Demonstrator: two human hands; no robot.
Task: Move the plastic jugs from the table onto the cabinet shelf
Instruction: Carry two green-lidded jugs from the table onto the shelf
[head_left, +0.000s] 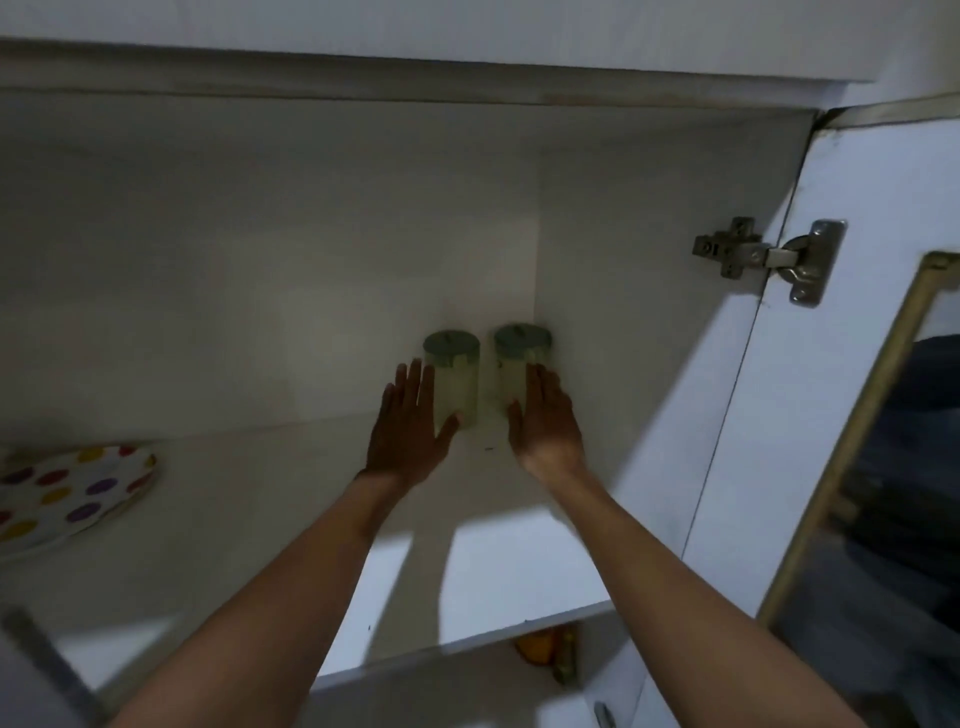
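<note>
Two pale green plastic jugs with darker green lids stand upright side by side at the back right corner of the white cabinet shelf (493, 571). The left jug (457, 379) has my left hand (408, 426) flat beside its left wall, fingers spread, thumb touching its base. The right jug (514, 364) has my right hand (545, 421) against its right side, fingers extended, thumb near its base. Neither hand wraps around a jug. Both forearms reach in from below.
A white plate with coloured dots (67, 493) lies on the shelf at the far left. The cabinet door (831, 415) stands swung out on the right, with a metal hinge (769, 257). An orange object (540, 647) shows on the level below the shelf.
</note>
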